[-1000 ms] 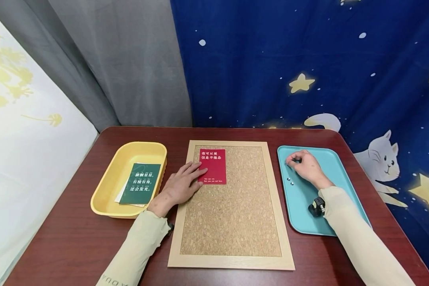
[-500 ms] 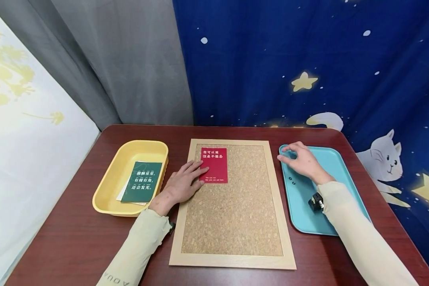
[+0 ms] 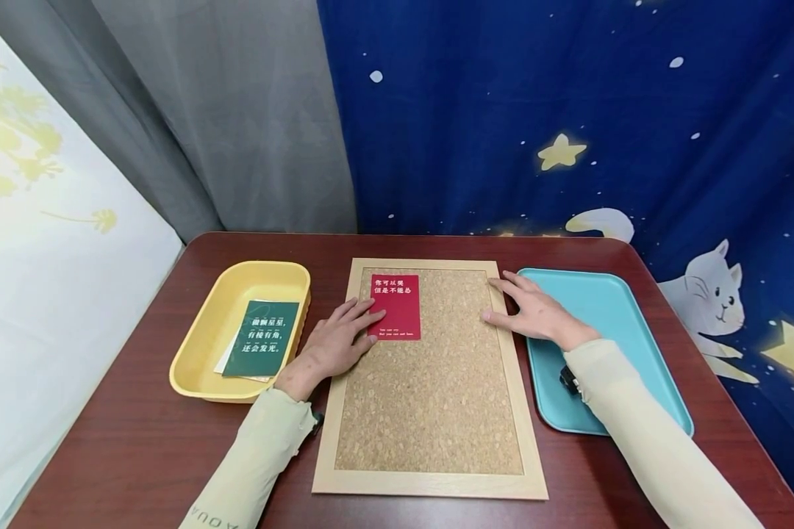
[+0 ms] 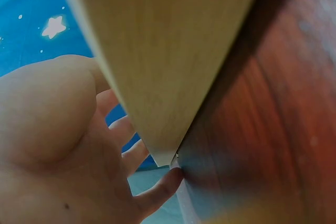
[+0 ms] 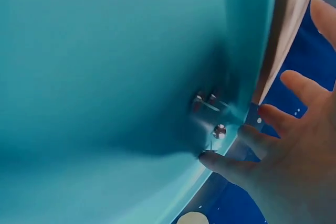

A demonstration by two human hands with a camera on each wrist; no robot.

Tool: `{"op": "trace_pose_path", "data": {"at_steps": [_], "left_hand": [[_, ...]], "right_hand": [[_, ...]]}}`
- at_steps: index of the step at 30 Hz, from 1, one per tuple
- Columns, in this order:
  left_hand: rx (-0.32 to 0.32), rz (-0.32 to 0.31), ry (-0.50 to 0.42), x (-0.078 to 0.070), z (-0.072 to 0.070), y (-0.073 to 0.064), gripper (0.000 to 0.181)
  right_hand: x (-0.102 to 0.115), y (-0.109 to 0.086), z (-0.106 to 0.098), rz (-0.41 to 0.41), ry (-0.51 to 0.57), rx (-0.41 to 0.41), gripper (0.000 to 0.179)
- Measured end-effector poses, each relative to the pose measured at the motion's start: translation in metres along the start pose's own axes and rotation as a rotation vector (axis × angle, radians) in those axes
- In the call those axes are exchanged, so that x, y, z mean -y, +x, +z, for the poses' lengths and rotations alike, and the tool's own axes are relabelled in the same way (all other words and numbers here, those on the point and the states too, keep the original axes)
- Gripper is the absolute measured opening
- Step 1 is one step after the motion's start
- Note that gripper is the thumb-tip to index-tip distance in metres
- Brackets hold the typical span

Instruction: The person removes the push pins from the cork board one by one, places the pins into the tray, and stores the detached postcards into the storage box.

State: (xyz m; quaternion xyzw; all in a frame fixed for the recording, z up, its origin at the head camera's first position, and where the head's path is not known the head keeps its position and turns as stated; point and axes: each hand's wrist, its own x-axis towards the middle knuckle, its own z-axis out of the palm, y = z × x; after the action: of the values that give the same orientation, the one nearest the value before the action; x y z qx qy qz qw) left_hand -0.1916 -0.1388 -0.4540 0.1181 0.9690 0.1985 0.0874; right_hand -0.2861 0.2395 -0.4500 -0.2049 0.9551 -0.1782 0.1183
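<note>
A red card [image 3: 402, 312] with white lettering lies at the upper left of the wood-framed cork board [image 3: 430, 404]. My left hand [image 3: 334, 342] rests across the board's left frame, its spread fingers touching the card's left edge. The right hand [image 3: 536, 312] reaches over the left rim of the blue tray [image 3: 612, 301], its fingertips at the board's right frame. Its fingers are spread, and nothing shows between them. In the right wrist view, several metal thumbtacks [image 5: 219, 131] lie in the tray close to the little finger; the hand hides them from the head view.
A yellow basket [image 3: 201, 349] left of the board holds a green card [image 3: 261, 339] on top of paler ones. The dark red wooden table [image 3: 139, 441] carries everything. A grey curtain [image 3: 251, 117] and a blue starry curtain [image 3: 463, 125] hang behind.
My right hand has moved left from the tray, where its fingers were bent together near the tacks, to the board's right frame, and its fingers have spread. The left hand and red card stay put.
</note>
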Motion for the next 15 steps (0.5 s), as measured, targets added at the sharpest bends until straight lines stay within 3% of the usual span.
{"op": "trace_pose_path", "data": {"at_steps": [15], "left_hand": [[0.008,-0.002,-0.001,0.002,-0.001,0.001,0.061]], "right_hand": [[-0.002,-0.001,0.013,-0.020,-0.066,0.014,0.089]]}}
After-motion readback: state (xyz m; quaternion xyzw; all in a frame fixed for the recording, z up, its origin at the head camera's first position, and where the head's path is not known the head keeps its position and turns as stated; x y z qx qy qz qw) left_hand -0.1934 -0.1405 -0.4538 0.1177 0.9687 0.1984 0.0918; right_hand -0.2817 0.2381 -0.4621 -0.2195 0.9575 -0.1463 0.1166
